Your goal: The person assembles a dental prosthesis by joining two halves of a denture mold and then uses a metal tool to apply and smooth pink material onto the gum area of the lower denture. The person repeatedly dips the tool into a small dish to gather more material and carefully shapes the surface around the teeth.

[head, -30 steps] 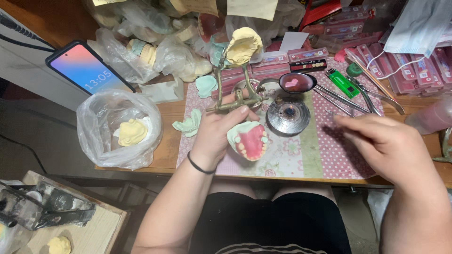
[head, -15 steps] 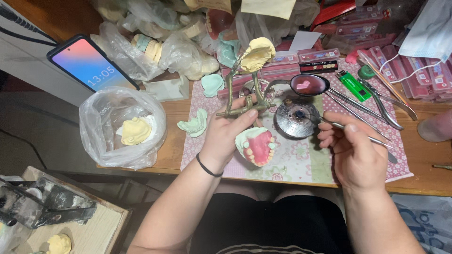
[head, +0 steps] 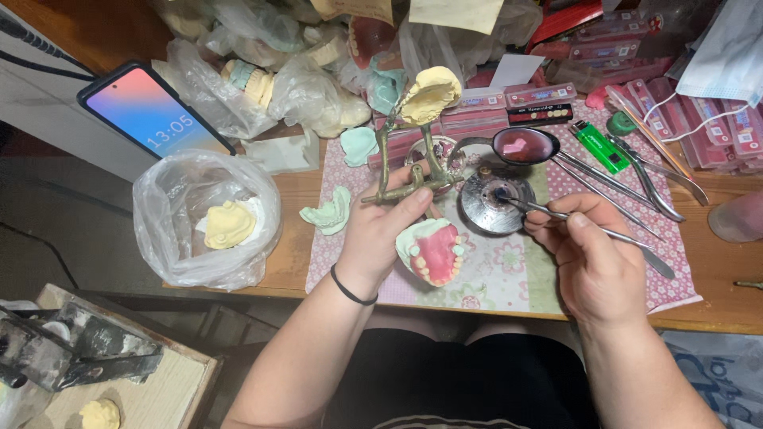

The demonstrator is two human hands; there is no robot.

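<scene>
A wooden table (head: 715,302) is crowded with stuff, and a pink flowery mat (head: 509,278) lies on it in front of the person. The left hand (head: 381,230) is closed around a set of false teeth (head: 431,253) with pink gums and pale green teeth. The teeth sit low in the hand, just above the mat. The thumb of that hand rests on a metal frame (head: 405,175) that stands on the mat and holds a yellow tooth mold (head: 429,94) at its top.

The right hand (head: 592,258) is closed on a thin metal tool (head: 556,216), pinched between thumb and fingers. The tip of the tool touches the middle of a round metal dish (head: 485,206), which lies just right of the frame. A spoon (head: 520,145) with pink wax in it rests just above the dish. More long metal tools (head: 628,179) and a green lighter (head: 602,148) lie further right.

To the left, a small green mold (head: 328,210) lies at the edge of the mat. A clear plastic bag (head: 203,218) with another yellow mold inside sits near the table edge. A phone (head: 151,115) with its screen lit leans behind the bag. More bags (head: 262,71) of molds are piled at the back. Flat pink boxes (head: 675,87) lie at the back right.
</scene>
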